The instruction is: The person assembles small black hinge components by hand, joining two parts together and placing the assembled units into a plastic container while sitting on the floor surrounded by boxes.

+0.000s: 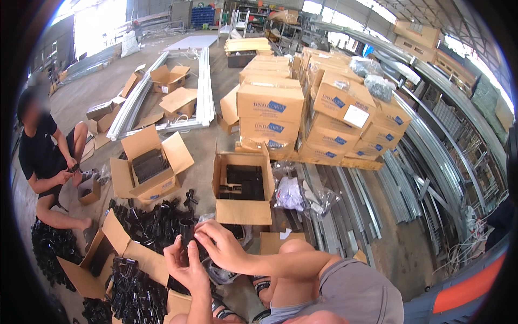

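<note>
In front of my knees, a black tube-shaped part [186, 229] stands roughly upright between my two hands. My left hand [186, 265] grips it from below and the left, thumb against its side. My right hand [220, 244] closes on it from the right, fingertips near its upper half; anything smaller pinched there is hidden. Below and to the left lies a heap of black parts [137, 289], with another pile of black parts [154, 224] beyond it. Straight ahead, an open cardboard box [244, 212] contains larger black pieces [245, 181].
A second open box [156, 186] of black pieces stands farther left. At the left edge a seated person [46, 151] holds a small dark item. Stacked closed cartons [270, 102] rest on a pallet [345, 162]. Long metal profiles [350, 200] and plastic bags [305, 194] lie to the right.
</note>
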A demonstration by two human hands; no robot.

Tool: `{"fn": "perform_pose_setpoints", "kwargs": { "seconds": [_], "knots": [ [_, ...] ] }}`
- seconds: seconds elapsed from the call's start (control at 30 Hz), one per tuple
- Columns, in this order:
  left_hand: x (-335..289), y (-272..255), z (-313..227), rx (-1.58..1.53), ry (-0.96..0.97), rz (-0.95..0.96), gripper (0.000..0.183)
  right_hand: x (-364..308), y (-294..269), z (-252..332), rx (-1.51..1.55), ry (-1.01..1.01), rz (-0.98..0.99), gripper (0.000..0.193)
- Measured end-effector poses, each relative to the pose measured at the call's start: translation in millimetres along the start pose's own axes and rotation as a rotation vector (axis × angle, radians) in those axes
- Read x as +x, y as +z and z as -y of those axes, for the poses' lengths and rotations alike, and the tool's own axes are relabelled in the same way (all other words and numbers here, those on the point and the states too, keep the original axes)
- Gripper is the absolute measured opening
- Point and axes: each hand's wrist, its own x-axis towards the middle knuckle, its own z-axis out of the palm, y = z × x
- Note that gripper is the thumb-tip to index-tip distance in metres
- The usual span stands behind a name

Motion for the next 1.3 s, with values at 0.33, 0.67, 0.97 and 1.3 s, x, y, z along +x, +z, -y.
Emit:
{"fn": "perform_pose_setpoints", "kwargs": {
  "seconds": [0.33,0.67,0.97,1.3],
  "knots": [
    [4,-2,-4,0.019,0.078,-0.001,0.019,-1,-6,16,0.006,0.188,0.155,0.020],
    [3,1,-1,-0.040,0.000,-0.005,0.022,-9,-2,12,0.263,0.175,0.022,0.016],
    [3,2,-9,0.025,-0.011,0.022,0.019,-8,5,17,0.029,0.152,-0.036,0.022],
    [0,-5,-6,-0.101,-0.066,-0.016,0.020,-5,12,16,-0.002,0.159,0.003,0.018]
  ]
}}
